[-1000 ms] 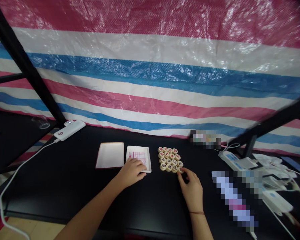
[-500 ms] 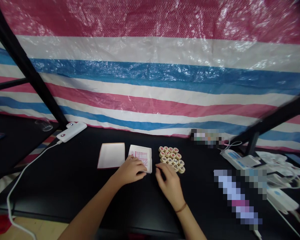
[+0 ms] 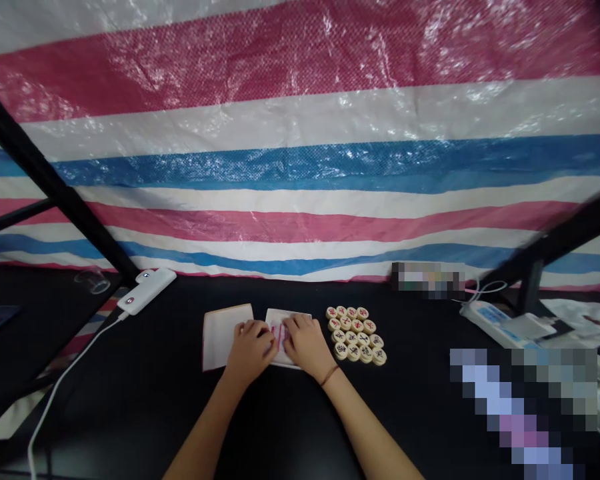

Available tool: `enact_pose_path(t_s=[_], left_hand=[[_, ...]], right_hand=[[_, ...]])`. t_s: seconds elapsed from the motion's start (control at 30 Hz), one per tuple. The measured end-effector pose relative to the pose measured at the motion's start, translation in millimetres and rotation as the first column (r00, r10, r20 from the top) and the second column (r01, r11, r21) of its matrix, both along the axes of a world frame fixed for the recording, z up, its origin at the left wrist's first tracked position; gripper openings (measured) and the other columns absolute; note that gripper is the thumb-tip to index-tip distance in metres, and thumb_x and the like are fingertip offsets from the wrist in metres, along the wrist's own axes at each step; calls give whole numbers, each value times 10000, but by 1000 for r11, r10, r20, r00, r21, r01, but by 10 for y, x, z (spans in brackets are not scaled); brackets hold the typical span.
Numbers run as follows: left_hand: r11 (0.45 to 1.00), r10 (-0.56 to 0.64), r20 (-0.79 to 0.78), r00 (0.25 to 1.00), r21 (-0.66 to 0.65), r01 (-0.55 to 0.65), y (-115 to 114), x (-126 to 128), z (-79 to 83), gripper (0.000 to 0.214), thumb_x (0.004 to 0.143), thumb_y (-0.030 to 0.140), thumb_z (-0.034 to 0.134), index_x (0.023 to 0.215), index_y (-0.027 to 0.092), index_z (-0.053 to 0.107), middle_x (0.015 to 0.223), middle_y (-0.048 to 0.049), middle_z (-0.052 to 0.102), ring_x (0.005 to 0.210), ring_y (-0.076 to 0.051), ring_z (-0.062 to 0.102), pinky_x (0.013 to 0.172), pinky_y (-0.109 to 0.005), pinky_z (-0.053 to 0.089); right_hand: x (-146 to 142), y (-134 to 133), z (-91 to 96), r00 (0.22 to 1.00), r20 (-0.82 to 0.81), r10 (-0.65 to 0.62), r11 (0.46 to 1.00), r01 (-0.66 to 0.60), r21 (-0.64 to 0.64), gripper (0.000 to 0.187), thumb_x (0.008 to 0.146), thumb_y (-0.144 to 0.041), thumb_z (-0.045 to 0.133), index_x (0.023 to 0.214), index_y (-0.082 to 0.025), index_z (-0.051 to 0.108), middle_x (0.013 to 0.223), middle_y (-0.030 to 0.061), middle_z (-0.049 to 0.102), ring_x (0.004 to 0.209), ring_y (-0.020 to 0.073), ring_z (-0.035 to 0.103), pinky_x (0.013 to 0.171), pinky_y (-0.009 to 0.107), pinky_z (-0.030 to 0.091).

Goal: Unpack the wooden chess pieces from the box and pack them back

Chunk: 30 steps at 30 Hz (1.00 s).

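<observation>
My left hand [image 3: 250, 343] and my right hand [image 3: 307, 340] lie side by side on a small white box [image 3: 300, 315] on the black table [image 3: 130, 387]. A paper with red lines [image 3: 280, 333] shows between them in the box. The left hand's fingers curl over the box's left edge. The right hand's fingers bend down onto the paper. The box's white lid [image 3: 219, 330] lies flat just left of it, under the left hand's edge. Right of the box, several round wooden chess pieces [image 3: 357, 333] with red and black marks sit packed in rows, untouched.
A white power bank [image 3: 147, 290] with a white cable [image 3: 70, 373] lies at the back left beside a clear cup [image 3: 93, 280]. A power strip [image 3: 500, 320] and cords crowd the right. Black frame bars [image 3: 55, 193] slant at both sides. A striped tarp [image 3: 300, 167] hangs behind.
My right hand left the chess pieces and moved left onto the box beside my left hand. My head came closer and tilted, shifting the view.
</observation>
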<state>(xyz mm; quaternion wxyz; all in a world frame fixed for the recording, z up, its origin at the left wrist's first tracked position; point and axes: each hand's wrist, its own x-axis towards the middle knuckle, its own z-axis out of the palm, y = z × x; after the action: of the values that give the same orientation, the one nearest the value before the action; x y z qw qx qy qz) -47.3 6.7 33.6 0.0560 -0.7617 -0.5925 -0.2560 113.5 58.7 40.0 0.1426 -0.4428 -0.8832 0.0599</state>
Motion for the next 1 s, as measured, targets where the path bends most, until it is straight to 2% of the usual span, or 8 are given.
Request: enact_pose_path(t_s=[0.2,0.37,0.47,0.57,0.63,0.73,0.83,1.0], left_hand=[[998,-19,-35,999,54,21,-17,-30,64,134,849,215,542,750,195,630,836,-25,650,811,-181,568,838,-392,349],[993,-63,-12,998,100,64,-55,-74,94,124,868,261,545,791,218,633,832,-14,651,832,-179,573,856,-386,333],[973,-159,-64,985,161,168,-66,15,41,170,812,374,634,728,227,613,759,10,646,859,-196,567,883,-413,292],[960,-241,-97,966,124,252,-82,140,-2,205,800,381,652,685,221,595,684,30,623,803,-168,555,886,-402,277],[960,-265,-96,959,64,272,-92,199,-3,199,841,329,614,674,221,599,653,39,610,745,-141,538,872,-381,280],[953,-303,-82,950,-19,302,-95,224,20,225,901,300,547,703,231,626,665,39,617,721,-130,530,872,-372,281],[936,-345,-62,937,-92,339,-86,211,37,254,935,305,505,737,239,650,703,34,637,735,-133,542,873,-371,280],[907,-401,-13,916,-146,395,-68,199,33,300,965,336,450,797,253,686,769,27,665,748,-130,555,862,-353,285]], right_hand=[[92,-5,96,963,-269,9,995,-36,-95,99,818,-139,486,843,-163,579,914,84,602,886,215,537,799,327,382],[730,-165,409,758,-645,-101,932,-154,-327,140,904,-286,468,952,-201,568,950,49,630,873,173,593,800,274,459],[1222,-351,418,798,-575,-183,861,-153,-486,354,826,-314,586,1165,-224,544,1097,54,638,950,187,620,811,268,489],[1575,-566,222,859,-413,-302,820,13,-572,432,816,-356,581,1220,-216,521,798,-2,671,638,161,621,592,245,502],[1700,-695,51,863,-354,-361,850,148,-506,426,845,-384,540,1237,-218,521,684,-24,639,551,160,592,559,259,504],[1757,-827,-142,865,-352,-359,930,299,-215,363,871,-380,509,1202,-243,572,887,48,659,746,207,633,711,329,535],[1710,-894,-223,884,-300,-359,919,392,54,277,897,-379,491,1064,-236,659,1079,119,595,916,256,583,822,415,502],[1605,-921,-253,904,-200,-379,899,411,155,257,926,-321,470,994,-218,695,1142,127,559,967,263,528,859,449,476]])
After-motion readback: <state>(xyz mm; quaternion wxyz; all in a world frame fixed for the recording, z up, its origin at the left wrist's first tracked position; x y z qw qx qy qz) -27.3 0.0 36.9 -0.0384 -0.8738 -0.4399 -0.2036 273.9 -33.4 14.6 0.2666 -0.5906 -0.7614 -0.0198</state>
